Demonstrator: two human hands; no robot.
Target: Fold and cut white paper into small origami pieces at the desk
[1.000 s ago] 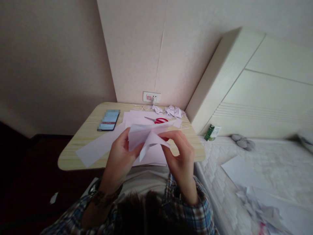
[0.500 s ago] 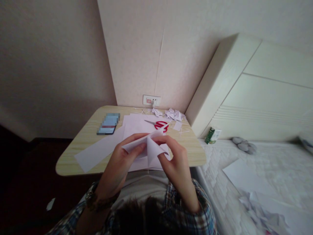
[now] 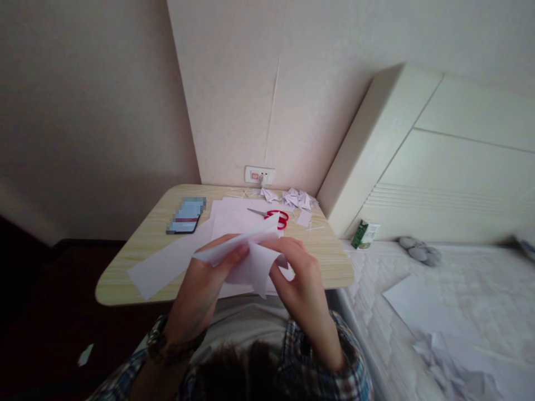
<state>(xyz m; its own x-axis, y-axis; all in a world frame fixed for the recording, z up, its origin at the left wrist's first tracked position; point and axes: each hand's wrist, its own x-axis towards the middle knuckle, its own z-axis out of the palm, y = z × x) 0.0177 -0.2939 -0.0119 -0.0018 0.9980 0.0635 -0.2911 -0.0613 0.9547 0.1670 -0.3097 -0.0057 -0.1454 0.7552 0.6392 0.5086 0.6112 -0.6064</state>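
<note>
A folded sheet of white paper [image 3: 254,264] is held between my two hands above the near edge of the table. My left hand [image 3: 213,273] is closed on its left side, the thumb pressing near the middle crease. On the right, my right hand [image 3: 298,273] pinches a curled flap, with fingertips partly hidden behind the paper. Just beyond lie red-handled scissors [image 3: 276,218], their blades pointing left. White sheets [image 3: 223,220] lie under and behind my hands, and a long paper strip [image 3: 161,264] slants out to the left.
A phone [image 3: 186,215] lies on the wooden table [image 3: 121,278]. Several folded paper pieces [image 3: 296,199] are heaped at the back right, below a wall socket [image 3: 259,175]. To the right, the bed [image 3: 376,289] bears a green-and-white carton [image 3: 365,234], a grey plush thing [image 3: 420,250] and crumpled paper [image 3: 451,362].
The folded paper has opened wider, its left flap now spread flatter and its lower point shifted right. Both hands keep their hold. The view has tilted up slightly.
</note>
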